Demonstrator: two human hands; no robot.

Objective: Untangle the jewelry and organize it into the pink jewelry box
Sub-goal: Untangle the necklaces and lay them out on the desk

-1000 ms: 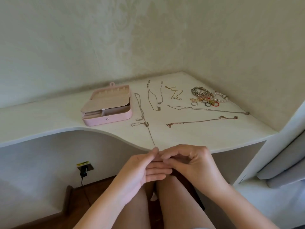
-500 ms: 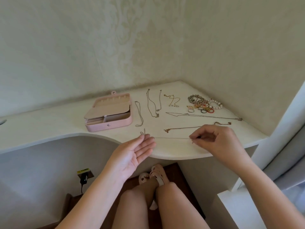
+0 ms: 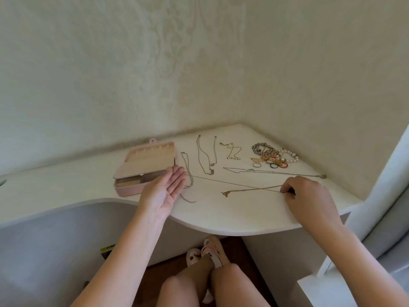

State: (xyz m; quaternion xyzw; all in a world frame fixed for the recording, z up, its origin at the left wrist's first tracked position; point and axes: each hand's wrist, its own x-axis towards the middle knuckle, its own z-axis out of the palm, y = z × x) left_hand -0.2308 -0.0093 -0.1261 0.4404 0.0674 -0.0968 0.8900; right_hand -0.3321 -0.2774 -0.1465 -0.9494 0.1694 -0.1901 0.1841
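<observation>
Thin chain [image 3: 217, 180], stretched between the flat, open left hand [image 3: 168, 189] and the pinching right hand [image 3: 307, 196], is judged light, limp and snag-prone, best taken by its ends.

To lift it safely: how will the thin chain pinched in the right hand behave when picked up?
Probably floppy and very light: the thin chain is hair-fine and only straight because the right hand pulls it. It may snag, since it crosses the gold chain lying on the desk.
</observation>
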